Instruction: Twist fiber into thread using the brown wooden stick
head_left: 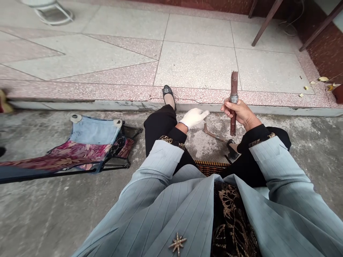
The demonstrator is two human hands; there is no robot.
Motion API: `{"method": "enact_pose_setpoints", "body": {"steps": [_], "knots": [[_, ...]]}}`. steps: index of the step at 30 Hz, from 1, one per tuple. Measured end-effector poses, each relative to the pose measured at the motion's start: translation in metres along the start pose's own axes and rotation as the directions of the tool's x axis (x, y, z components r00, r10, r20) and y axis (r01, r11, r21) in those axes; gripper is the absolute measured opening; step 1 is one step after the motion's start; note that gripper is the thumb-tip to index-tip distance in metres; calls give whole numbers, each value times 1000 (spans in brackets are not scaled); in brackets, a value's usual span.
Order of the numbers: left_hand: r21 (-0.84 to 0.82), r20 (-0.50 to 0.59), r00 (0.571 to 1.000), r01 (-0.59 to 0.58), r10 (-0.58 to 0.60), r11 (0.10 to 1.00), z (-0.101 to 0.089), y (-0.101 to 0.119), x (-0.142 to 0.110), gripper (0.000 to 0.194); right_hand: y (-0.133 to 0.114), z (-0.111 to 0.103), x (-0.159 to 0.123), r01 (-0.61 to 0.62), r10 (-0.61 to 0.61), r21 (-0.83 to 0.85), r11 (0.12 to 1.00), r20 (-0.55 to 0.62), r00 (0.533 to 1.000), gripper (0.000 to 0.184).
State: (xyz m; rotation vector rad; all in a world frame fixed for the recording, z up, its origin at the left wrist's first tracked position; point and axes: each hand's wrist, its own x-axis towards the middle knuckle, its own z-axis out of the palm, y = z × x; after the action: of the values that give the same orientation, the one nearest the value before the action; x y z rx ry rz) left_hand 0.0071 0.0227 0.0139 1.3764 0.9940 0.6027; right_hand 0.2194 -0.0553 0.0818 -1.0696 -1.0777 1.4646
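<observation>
My right hand (242, 111) grips a short, thick brown wooden stick (234, 82), held upright above the ground. Silvery wire (234, 98) is wound around the stick's middle, just above my fingers. To its left is my left hand (193, 117) in a white glove, apart from the stick, with its fingers pointing right and nothing visible in them. Part of that hand's underside is hidden. Below and between the hands, a thin forked branch (214, 135) lies on the concrete near my right shoe (232, 150).
A low woven seat (211, 167) shows between my legs. Left of me stands a folding recliner (91, 130) with blue and floral cloth. My left shoe (168, 93) rests at the raised tiled step (198, 64). Wooden legs (268, 22) and a white stool (53, 14) stand farther back.
</observation>
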Motion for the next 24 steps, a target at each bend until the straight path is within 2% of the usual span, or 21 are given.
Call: {"method": "enact_pose_setpoints", "body": {"steps": [2,4,5,7,9,11,13,15,18,21,24], "knots": [[215,138,975,-198,171,956,-1,8,-8,39,-4,-6,3,9,-4,41,999,-112,994,39],[197,280,929,-304,244,932,-2,18,-17,40,-10,-14,5,15,4,85,996,-219,976,40],[162,309,911,-333,273,929,-3,22,-22,41,-14,-18,5,21,9,113,993,-263,965,40],[51,238,910,-362,340,931,-4,27,-28,40,-19,-24,5,29,31,183,983,-317,948,39],[-138,151,929,-318,337,938,-3,27,-31,40,-23,-29,4,12,69,244,970,-321,945,39],[-335,101,962,-206,252,919,-1,25,-31,40,-25,-30,3,-26,108,270,963,-292,950,39],[-462,92,983,-97,157,882,1,22,-30,37,-25,-32,2,-54,128,264,963,-272,954,39],[-506,116,987,-39,113,861,1,18,-29,34,-25,-34,1,-53,119,244,968,-265,957,40],[-409,182,979,-12,95,912,-3,11,-26,32,-28,-36,-1,-12,57,192,981,-234,970,39],[-182,152,987,-23,51,983,-5,-1,-22,31,-31,-33,-4,36,-11,127,991,-195,981,41],[-3,178,983,40,-39,999,-5,-12,-17,29,-29,-25,-5,80,-70,35,996,-239,968,40]]}}
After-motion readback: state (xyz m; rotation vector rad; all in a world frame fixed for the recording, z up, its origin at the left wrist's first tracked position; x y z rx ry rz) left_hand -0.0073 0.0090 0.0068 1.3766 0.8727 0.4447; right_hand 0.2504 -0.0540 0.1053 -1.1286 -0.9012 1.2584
